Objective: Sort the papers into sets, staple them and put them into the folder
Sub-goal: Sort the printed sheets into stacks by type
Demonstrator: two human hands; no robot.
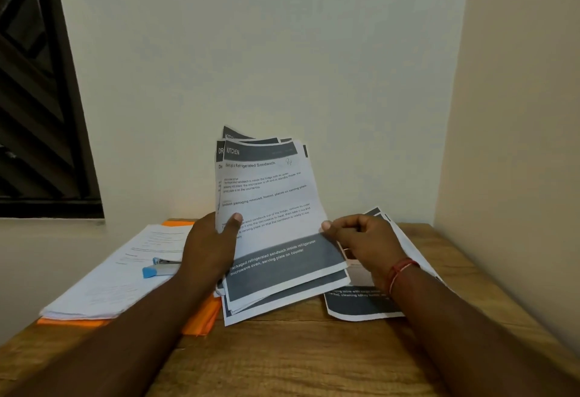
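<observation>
A fanned stack of printed papers (pixel 270 202) with dark header and footer bands stands tilted up in the middle of the wooden table (pixel 282 356). My left hand (pixel 210 246) grips the stack's left edge, thumb on the front sheet headed "KITCHEN". My right hand (pixel 361 239) pinches the front sheet's right edge. An orange folder (pixel 201 318) lies at the left under a pile of white sheets (pixel 110 277). A blue and silver stapler (pixel 160 268) rests on that pile. More printed sheets (pixel 364 302) lie flat at the right, partly hidden by my right wrist.
The table sits in a corner, with a white wall (pixel 282 67) close behind and another wall at the right. A dark window frame (pixel 40 98) is at the upper left. Bare wood shows at the table's front.
</observation>
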